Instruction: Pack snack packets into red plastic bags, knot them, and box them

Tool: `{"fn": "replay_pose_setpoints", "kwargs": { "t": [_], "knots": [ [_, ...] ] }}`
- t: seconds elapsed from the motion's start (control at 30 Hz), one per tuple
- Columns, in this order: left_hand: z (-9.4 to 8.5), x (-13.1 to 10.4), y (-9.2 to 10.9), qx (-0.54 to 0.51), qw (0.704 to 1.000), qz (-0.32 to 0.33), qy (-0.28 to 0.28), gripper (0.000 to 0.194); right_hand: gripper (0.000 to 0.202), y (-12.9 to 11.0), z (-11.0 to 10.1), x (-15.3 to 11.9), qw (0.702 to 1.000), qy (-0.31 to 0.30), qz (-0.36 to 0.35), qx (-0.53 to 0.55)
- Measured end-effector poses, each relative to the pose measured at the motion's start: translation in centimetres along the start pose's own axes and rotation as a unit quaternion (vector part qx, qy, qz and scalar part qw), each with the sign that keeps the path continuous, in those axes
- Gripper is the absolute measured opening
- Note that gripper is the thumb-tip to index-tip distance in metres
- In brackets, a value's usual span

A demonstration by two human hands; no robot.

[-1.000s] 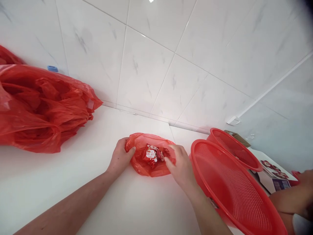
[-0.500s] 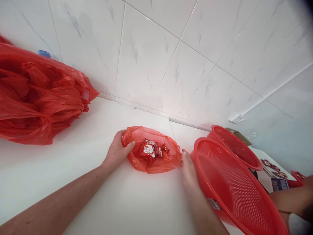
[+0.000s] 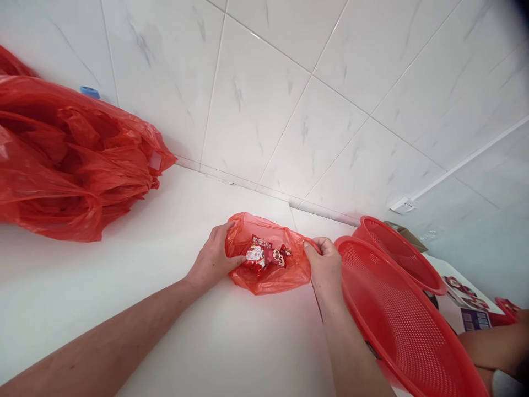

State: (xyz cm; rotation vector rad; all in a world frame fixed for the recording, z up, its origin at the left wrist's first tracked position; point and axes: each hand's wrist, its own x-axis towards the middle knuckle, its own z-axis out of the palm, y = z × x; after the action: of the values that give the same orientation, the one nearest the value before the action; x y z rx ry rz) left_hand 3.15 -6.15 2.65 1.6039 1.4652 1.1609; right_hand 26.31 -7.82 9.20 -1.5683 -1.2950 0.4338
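A thin red plastic bag (image 3: pixel 268 284) lies with its mouth spread on the white table. Inside it are a few small wrapped sweets (image 3: pixel 256 256) in red and white packaging. My left hand (image 3: pixel 215 253) grips the bag's left rim, thumb inside the mouth and fingers around the outside. At the opposite end, my right hand (image 3: pixel 326 267) pinches the right edge between thumb and fingers. The outer fingers of my left hand are partly hidden by the plastic.
A big heap of red plastic bags (image 3: pixel 78 165) sits on the left by the tiled wall, near a blue round object (image 3: pixel 90 92). Two red perforated baskets (image 3: pixel 397 309) stand at the right. Another person's arm (image 3: pixel 496 347) shows at the far right edge.
My right hand has come up onto the bag's right edge and now pinches it. My left thumb reaches lower into the mouth. The view has shifted slightly.
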Motion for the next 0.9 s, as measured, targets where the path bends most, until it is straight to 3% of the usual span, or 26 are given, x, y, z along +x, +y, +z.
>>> {"fn": "replay_pose_setpoints", "kwargs": {
  "t": [0.2,0.33,0.6,0.77,0.9],
  "knots": [
    [-0.3,-0.1,0.2,-0.009,1.0,-0.009,-0.001,0.076,0.019,-3.2,-0.8,0.9,0.994,0.083,-0.014,0.069],
    [-0.3,-0.1,0.2,-0.027,1.0,-0.013,-0.008,0.078,0.016,-4.1,-1.3,0.8,0.986,0.107,-0.008,0.131],
    [-0.1,0.1,-0.3,-0.034,0.999,-0.007,0.014,0.087,0.03,-3.0,-1.7,-1.4,0.986,0.105,0.024,0.13],
    [-0.2,0.2,-0.4,-0.108,0.993,-0.012,0.035,0.082,0.039,-2.3,-2.2,-4.3,0.99,0.114,0.022,0.086],
    [-0.2,0.4,-0.6,-0.13,0.989,-0.029,0.07,0.085,0.047,-0.2,-2.4,-7.0,0.992,0.093,0.013,0.084]
  ]
}}
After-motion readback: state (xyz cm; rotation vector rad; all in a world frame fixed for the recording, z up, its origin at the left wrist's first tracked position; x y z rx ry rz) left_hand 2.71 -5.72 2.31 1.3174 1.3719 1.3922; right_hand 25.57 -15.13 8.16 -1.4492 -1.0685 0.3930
